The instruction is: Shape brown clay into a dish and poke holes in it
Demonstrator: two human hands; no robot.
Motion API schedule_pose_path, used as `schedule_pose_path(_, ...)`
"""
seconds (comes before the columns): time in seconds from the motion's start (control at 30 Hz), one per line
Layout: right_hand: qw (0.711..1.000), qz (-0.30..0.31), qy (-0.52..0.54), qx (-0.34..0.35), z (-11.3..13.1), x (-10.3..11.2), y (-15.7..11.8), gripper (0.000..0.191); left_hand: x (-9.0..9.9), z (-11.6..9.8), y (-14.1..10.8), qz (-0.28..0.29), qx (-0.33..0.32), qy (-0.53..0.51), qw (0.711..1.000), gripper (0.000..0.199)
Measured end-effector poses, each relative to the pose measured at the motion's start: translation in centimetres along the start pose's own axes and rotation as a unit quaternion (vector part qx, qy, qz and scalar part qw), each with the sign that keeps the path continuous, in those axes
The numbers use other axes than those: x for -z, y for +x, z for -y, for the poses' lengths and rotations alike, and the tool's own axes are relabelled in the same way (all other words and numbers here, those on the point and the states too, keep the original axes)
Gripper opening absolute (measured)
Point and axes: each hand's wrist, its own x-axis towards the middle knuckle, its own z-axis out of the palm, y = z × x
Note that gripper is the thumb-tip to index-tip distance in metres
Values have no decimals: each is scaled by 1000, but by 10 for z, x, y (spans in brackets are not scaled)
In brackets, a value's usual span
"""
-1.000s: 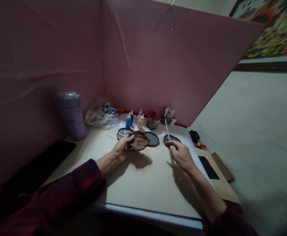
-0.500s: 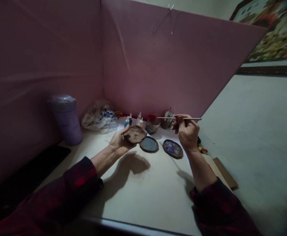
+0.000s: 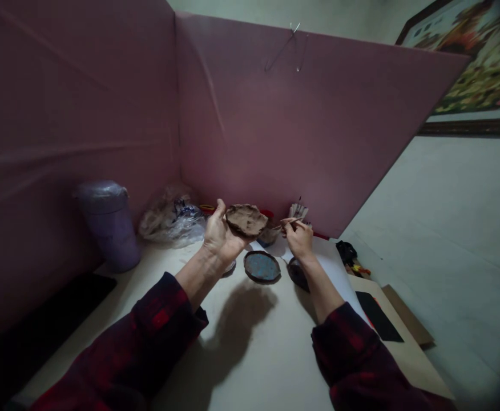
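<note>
My left hand [image 3: 221, 237] holds up a rough brown clay dish [image 3: 246, 220], resting on its palm and fingers with the thumb raised at the side. My right hand [image 3: 300, 240] pinches a thin paintbrush [image 3: 291, 221] just right of the clay dish, by a clear cup [image 3: 271, 235]. Below the hands, a round piece with a blue painted face and brown rim [image 3: 262, 266] lies on the white table. Another dark round piece [image 3: 296, 275] is partly hidden by my right forearm. Part of a further disc [image 3: 230, 268] shows under my left wrist.
A purple lidded tumbler [image 3: 109, 228] and a crumpled plastic bag [image 3: 173, 220] stand at the left. Behind my right hand is a holder with brushes [image 3: 298, 211]. Pink panels [image 3: 275, 131] wall the back and left. A black flat object [image 3: 380, 317] lies on cardboard at right.
My left hand has raised the clay dish and moved it slightly right. My right hand has moved left and down with the paintbrush, close to the clear cup. The view has shifted slightly.
</note>
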Motion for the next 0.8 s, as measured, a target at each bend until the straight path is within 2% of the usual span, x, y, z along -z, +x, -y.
schedule_pose_path(0.2,999,-32,37,-15,7,2,-3,49,8,1,19,-16,-3,-19,1000,34)
schedule_pose_path(0.33,997,-9,64,-51,12,3,-4,54,15,7,23,-36,17,6,999,37)
schedule_pose_path(0.43,993,-57,82,-57,21,10,-2,52,18,8,25,-57,32,6,998,40)
schedule_pose_path(0.53,984,-118,124,-46,40,25,0,47,21,7,27,-91,41,6,995,37)
schedule_pose_path(0.63,960,-172,217,-37,67,43,-1,41,24,7,29,-109,51,8,993,34)
schedule_pose_path(0.73,938,-179,297,-27,90,54,-7,39,24,10,28,-98,62,9,993,37)
schedule_pose_path(0.8,936,-159,312,-22,102,56,-12,38,21,12,26,-73,71,-8,995,42)
